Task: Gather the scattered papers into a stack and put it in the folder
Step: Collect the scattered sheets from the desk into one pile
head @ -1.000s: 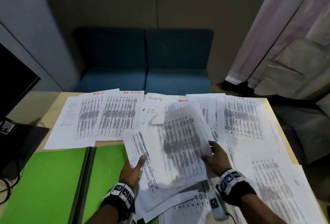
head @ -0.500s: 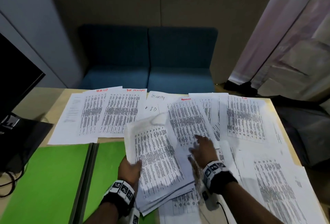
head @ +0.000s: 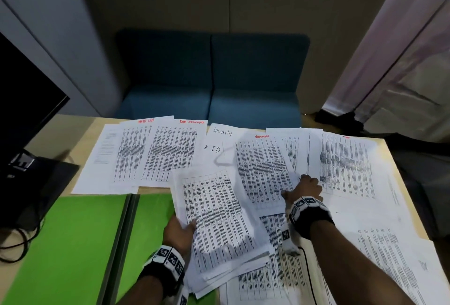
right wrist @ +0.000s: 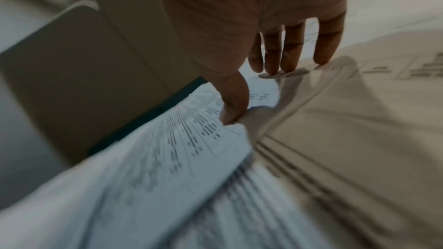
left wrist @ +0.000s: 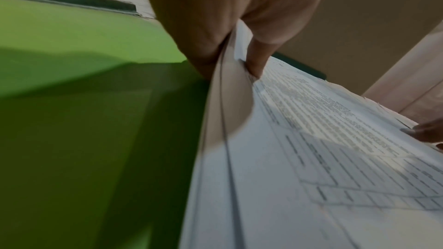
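Observation:
My left hand (head: 180,230) grips a thick stack of printed sheets (head: 219,222) by its left edge, thumb on top and fingers beneath (left wrist: 239,63). The stack (left wrist: 311,158) hangs tilted over the right half of the open green folder (head: 60,244). My right hand (head: 304,188) reaches to the middle right of the table. Its fingertips and thumb (right wrist: 271,90) press down on a loose sheet with a red heading (head: 263,170). More printed sheets lie scattered at the far left (head: 146,151), the far right (head: 345,163) and the near right (head: 389,256).
The wooden table (head: 60,134) carries a dark monitor (head: 24,100) on its stand at the left, with cables (head: 14,239) trailing beside the folder. A blue sofa (head: 211,80) stands behind the table's far edge. A handwritten sheet (head: 219,141) lies mid-back.
My right hand laid a sheet on the stack, let go and moved right and forward onto the red-headed sheet. The stack in my left hand settled lower.

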### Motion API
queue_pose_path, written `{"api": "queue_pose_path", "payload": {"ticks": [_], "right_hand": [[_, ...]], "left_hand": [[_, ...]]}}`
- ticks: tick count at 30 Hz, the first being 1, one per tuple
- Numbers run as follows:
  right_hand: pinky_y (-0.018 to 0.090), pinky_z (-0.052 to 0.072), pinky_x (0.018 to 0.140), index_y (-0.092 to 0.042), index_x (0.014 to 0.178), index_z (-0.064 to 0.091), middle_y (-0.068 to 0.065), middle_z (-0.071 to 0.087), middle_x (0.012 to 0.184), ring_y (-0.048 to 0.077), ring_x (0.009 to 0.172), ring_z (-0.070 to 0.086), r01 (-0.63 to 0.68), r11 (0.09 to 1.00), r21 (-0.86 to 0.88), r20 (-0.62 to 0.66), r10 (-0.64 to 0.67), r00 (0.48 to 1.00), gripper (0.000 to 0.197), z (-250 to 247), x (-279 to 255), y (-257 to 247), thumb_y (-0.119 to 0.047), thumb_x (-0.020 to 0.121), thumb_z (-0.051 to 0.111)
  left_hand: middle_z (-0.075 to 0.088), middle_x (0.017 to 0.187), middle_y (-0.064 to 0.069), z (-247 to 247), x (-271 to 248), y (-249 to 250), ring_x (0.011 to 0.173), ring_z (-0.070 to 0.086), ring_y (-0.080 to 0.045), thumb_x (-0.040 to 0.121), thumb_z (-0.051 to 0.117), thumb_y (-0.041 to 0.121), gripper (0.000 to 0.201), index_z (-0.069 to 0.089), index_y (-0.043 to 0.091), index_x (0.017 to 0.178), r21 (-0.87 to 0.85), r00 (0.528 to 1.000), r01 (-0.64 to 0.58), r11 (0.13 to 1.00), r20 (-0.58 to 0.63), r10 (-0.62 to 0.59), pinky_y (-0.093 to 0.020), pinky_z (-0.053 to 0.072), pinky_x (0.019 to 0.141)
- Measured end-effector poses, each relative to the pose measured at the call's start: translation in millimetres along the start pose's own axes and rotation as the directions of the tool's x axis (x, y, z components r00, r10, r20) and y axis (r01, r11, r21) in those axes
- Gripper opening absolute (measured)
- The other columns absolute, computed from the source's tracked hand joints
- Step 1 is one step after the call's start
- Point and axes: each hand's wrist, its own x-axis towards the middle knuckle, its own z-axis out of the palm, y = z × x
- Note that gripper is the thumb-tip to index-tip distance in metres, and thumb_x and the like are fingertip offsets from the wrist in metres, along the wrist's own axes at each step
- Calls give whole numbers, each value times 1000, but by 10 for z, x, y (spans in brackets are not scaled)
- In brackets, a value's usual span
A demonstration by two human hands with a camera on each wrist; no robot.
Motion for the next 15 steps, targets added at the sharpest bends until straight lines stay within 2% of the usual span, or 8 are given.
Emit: {"api": "queue_pose_path", "payload": {"ticks": [2, 5, 7, 10, 13, 15], "right_hand": [[52, 40, 97, -5, 131, 36, 17, 36, 132, 39, 125, 37, -21, 998, -53, 9, 22, 1000, 85, 27, 24, -31, -42, 68, 81], [47, 41, 99, 1, 129, 32, 19, 37, 132, 38, 123, 43, -57, 997, -56, 43, 60, 997, 87, 25, 72, -89, -37, 69, 82], [42, 44, 98, 3, 127, 34, 19, 41, 131, 34, 122, 47, -29, 998, -48, 83, 32, 996, 77, 12, 91, -111, -28, 74, 79], [37, 49, 88, 2, 120, 47, 20, 55, 123, 34, 111, 57, 41, 994, 99, 132, -54, 990, 51, 3, 121, -85, -15, 79, 72], [38, 51, 84, -5, 120, 51, 20, 61, 115, 35, 100, 62, 114, 961, 253, 77, -138, 987, 42, -102, 98, -9, -19, 83, 67], [44, 56, 77, -8, 117, 51, 19, 64, 106, 34, 84, 64, 126, 943, 307, 19, -139, 990, 37, -208, 49, 94, -20, 85, 64]], "left_hand": [[59, 92, -9, -17, -3, 21, 82, 55, -22, 87, 64, 14, 35, 52, 1, 118, 5, 1000, -14, 1000, 12, 14, -25, 41, 73], [59, 94, -10, -34, -3, 36, 84, 55, -23, 88, 63, 13, 36, 50, 2, 121, 21, 1000, -13, 1000, 25, 13, -26, 41, 74], [60, 94, -12, -37, -3, 36, 84, 57, -26, 88, 63, 15, 37, 51, 2, 121, 36, 999, -6, 999, 33, 5, -27, 43, 73], [59, 94, -10, -52, 5, 33, 83, 55, -25, 89, 62, 15, 37, 50, 2, 122, 35, 999, 1, 999, 36, -2, -27, 42, 73], [58, 95, -10, -57, 36, 39, 85, 54, -23, 89, 62, 14, 39, 49, 1, 123, 36, 998, -5, 999, 60, 3, -27, 41, 74], [60, 98, -12, -73, 25, 59, 87, 54, -22, 88, 62, 10, 38, 50, 0, 123, 9, 997, -12, 1000, 73, 11, -26, 42, 76]]}}
